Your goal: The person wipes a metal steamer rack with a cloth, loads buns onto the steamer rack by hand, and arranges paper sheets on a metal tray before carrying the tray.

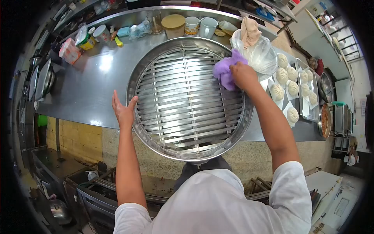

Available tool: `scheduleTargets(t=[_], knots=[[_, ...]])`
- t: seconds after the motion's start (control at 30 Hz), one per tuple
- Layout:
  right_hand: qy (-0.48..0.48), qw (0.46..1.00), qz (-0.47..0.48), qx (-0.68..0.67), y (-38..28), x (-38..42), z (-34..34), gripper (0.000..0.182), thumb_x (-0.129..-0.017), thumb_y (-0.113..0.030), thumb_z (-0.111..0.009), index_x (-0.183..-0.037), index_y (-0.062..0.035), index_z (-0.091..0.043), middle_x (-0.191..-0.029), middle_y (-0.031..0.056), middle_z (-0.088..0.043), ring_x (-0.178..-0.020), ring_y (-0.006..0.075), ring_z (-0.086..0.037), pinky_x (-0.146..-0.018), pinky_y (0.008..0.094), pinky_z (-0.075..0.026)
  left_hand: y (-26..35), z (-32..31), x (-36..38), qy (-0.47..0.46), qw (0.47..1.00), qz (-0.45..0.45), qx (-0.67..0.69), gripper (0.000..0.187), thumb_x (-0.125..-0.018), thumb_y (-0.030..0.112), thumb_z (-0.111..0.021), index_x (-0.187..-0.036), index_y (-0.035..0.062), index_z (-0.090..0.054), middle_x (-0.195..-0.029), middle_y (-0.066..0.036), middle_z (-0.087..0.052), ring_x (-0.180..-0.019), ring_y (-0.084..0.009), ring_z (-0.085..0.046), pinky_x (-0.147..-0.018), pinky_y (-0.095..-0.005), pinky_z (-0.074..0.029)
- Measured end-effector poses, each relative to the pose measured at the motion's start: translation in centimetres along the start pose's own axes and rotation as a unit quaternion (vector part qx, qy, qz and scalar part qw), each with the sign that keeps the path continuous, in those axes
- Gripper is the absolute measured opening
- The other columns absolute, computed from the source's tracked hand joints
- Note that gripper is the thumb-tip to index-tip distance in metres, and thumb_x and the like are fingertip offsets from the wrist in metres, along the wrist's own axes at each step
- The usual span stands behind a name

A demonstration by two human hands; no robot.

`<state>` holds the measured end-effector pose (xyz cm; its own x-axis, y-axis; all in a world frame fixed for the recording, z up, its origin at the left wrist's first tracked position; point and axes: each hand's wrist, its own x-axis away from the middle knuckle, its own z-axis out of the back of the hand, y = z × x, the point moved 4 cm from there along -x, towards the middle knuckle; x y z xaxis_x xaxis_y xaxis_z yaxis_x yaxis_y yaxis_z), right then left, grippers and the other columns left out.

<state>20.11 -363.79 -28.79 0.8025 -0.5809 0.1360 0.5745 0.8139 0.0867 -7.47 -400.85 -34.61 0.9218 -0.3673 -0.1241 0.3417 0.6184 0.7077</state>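
Kitchen counter [89, 89], steel, cups [208, 28] along the back. Round slatted rack [173, 102] on it, overhanging the front edge. Left hand [124, 114]: fingers spread, thumb at the rim. Right hand [244, 77]: fingers clamped on purple cloth [226, 73], rack's right side. Pleated buns [277, 92] look fully shaped, some on papers, others in a tray [311, 113], none on the slats. How much the cloth has covered, cannot tell.
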Motion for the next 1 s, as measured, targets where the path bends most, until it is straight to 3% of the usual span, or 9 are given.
scheduleTargets(t=[0.2, 0.3, 0.37, 0.5, 0.63, 0.77, 0.87, 0.97, 1.0], knots=[[0.061, 0.955, -0.170, -0.235, 0.0, -3.1, -10.2, 0.032, -0.084, -0.013, -0.059, -0.114, -0.0032, -0.057, -0.101, 0.0255, -0.065, -0.097, 0.0401, -0.065, -0.080, 0.0500, -0.052, -0.3, -0.2, -0.2, -0.010, 0.999, 0.050, -0.004, 0.105, -0.073, 0.048, -0.082, -0.153, 0.0089, -0.027, -0.153, -0.023, -0.029, -0.140, -0.0383, -0.030, -0.114, -0.0461, -0.030], [0.174, 0.931, 0.039, -0.318, -13.4, -4.8, -12.6, 0.022, -0.085, -0.012, -0.058, -0.103, -0.0005, -0.062, -0.098, 0.0222, -0.065, -0.091, 0.0377, -0.063, -0.082, 0.0474, -0.050, 0.4, -0.8, -0.2, -0.023, 0.999, 0.037, 0.002, 0.105, -0.073, 0.048, -0.082, -0.153, 0.0095, -0.026, -0.152, -0.022, -0.031, -0.140, -0.0381, -0.031, -0.114, -0.0462, -0.030], [0.059, 0.902, 0.024, -0.427, -23.3, -5.5, -10.3, 0.024, -0.085, -0.009, -0.056, -0.106, -0.0002, -0.065, -0.104, 0.0215, -0.065, -0.092, 0.0369, -0.066, -0.081, 0.0472, -0.053, 1.0, -0.7, -0.1, -0.033, 0.999, 0.022, -0.006, 0.105, -0.073, 0.047, -0.083, -0.153, 0.0089, -0.026, -0.152, -0.022, -0.031, -0.140, -0.0380, -0.031, -0.114, -0.0464, -0.030], [0.058, 0.939, 0.198, -0.276, -28.1, -5.5, -7.5, 0.018, -0.084, -0.007, -0.055, -0.095, -0.0033, -0.069, -0.103, 0.0213, -0.066, -0.092, 0.0342, -0.067, -0.079, 0.0460, -0.054, 0.6, -0.6, -0.2, -0.027, 0.999, -0.013, -0.042, 0.105, -0.073, 0.047, -0.083, -0.153, 0.0081, -0.027, -0.152, -0.021, -0.031, -0.140, -0.0377, -0.031, -0.114, -0.0463, -0.030], [0.167, 0.915, 0.173, -0.324, -9.9, -2.5, -8.9, 0.016, -0.084, -0.010, -0.058, -0.095, -0.0096, -0.069, -0.104, 0.0170, -0.067, -0.095, 0.0370, -0.065, -0.082, 0.0447, -0.054, -0.4, -0.3, -0.3, -0.002, 0.999, 0.043, -0.022, 0.106, -0.072, 0.048, -0.083, -0.152, 0.0073, -0.028, -0.152, -0.021, -0.031, -0.140, -0.0373, -0.031, -0.114, -0.0460, -0.030], [0.013, 1.000, -0.018, -0.022, 2.9, 0.8, -10.0, 0.022, -0.085, -0.010, -0.058, -0.104, -0.0080, -0.069, -0.104, 0.0205, -0.067, -0.085, 0.0391, -0.068, -0.076, 0.0488, -0.054, 0.2, -0.6, -0.1, -0.007, 0.997, 0.071, 0.010, 0.106, -0.071, 0.048, -0.083, -0.152, 0.0076, -0.027, -0.153, -0.021, -0.030, -0.141, -0.0370, -0.030, -0.114, -0.0457, -0.030], [-0.016, 0.983, -0.059, -0.174, -3.4, 0.2, -9.3, 0.023, -0.082, -0.008, -0.059, -0.102, -0.0047, -0.068, -0.098, 0.0200, -0.066, -0.090, 0.0375, -0.065, -0.079, 0.0481, -0.052, 1.1, -0.8, -0.1, -0.017, 0.997, 0.072, 0.027, 0.106, -0.071, 0.048, -0.083, -0.152, 0.0077, -0.027, -0.153, -0.022, -0.030, -0.140, -0.0372, -0.031, -0.114, -0.0457, -0.030], [0.053, 0.925, 0.174, -0.334, -20.5, -1.1, -11.9, 0.022, -0.085, -0.012, -0.060, -0.104, -0.0045, -0.069, -0.107, 0.0200, -0.065, -0.103, 0.0366, -0.061, -0.092, 0.0441, -0.048, 1.5, -0.8, 0.0, -0.024, 0.998, 0.049, 0.016, 0.105, -0.072, 0.048, -0.083, -0.152, 0.0076, -0.028, -0.152, -0.023, -0.031, -0.140, -0.0380, -0.032, -0.114, -0.0455, -0.030], [-0.073, 0.869, 0.077, -0.483, -26.0, -1.6, -11.4, 0.023, -0.085, -0.011, -0.060, -0.105, -0.0034, -0.067, -0.111, 0.0202, -0.064, -0.103, 0.0381, -0.061, -0.092, 0.0456, -0.049, 1.1, -1.0, 0.0, -0.026, 0.999, 0.046, 0.014, 0.105, -0.072, 0.048, -0.083, -0.152, 0.0076, -0.028, -0.152, -0.023, -0.031, -0.140, -0.0380, -0.032, -0.114, -0.0455, -0.030]])
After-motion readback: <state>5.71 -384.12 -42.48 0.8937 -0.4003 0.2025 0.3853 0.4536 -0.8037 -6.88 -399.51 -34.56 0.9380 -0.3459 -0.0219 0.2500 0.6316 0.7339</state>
